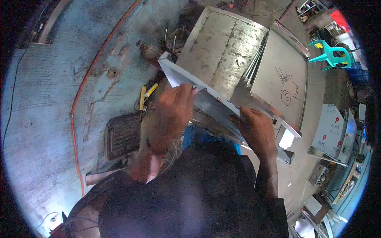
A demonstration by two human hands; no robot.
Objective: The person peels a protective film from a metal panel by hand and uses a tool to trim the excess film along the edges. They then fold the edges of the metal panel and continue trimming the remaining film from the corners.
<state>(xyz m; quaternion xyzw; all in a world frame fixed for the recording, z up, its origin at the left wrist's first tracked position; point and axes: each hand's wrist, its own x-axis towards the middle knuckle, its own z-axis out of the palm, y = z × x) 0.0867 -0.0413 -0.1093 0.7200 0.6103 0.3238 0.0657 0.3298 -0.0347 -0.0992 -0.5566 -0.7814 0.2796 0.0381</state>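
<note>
Hands on folded metal strip [222, 104]: left hand [172, 113] curled over upper edge, right hand [256, 131] gripping lower end. Lifted clear of steel sheets [222, 47]; not yet set down.

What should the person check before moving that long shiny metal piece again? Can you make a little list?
1. Left hand gripping the long metal piece: ok, fingers curl over its upper edge.
2. Right hand gripping it too: ok, it holds the piece further along.
3. Gloves against sharp edges: not ok, both hands are bare.
4. Far end free to swing: cannot tell, it reaches over the stacked metal sheets.
5. Floor by the feet: not ok, an orange cable and a yellow tool lie close.
6. Other people nearby: ok, none in view.
</note>
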